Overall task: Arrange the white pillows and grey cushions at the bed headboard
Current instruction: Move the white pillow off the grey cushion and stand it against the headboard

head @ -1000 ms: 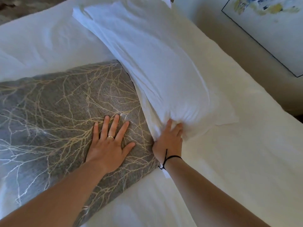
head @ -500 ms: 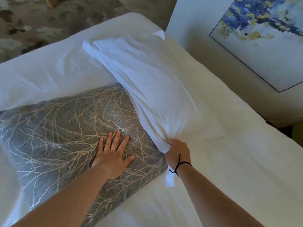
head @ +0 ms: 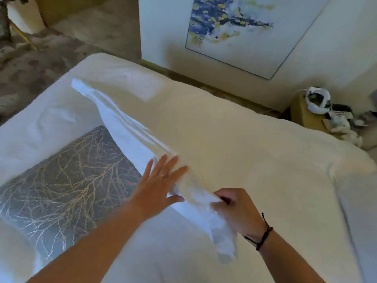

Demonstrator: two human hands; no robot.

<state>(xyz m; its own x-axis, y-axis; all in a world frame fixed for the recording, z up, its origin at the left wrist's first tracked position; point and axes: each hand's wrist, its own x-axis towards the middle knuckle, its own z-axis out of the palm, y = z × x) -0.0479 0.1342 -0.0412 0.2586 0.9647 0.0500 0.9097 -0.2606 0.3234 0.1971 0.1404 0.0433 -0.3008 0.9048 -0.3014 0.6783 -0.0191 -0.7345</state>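
Observation:
A long white pillow (head: pixel 130 127) lies diagonally across the white bed (head: pixel 265 170), its near end reaching towards me. My right hand (head: pixel 236 211) is shut on the pillow's near corner, and loose pillowcase fabric hangs below it. My left hand (head: pixel 161 180) rests flat with spread fingers against the pillow's near side. A grey cushion (head: pixel 67 180) with a pale gold branch pattern lies flat to the left, beside the pillow and partly under its edge.
A wall with a framed blue and yellow painting (head: pixel 234 31) stands behind the bed. A bedside table (head: pixel 310 115) at the right holds a white headset and small items. Patterned carpet (head: pixel 30 64) shows beyond the bed's far left corner.
My left hand has left the grey cushion and moved right onto the pillow. The pillow has been lowered flatter, its near corner pulled towards me. The camera has tilted up, showing wall and bedside table.

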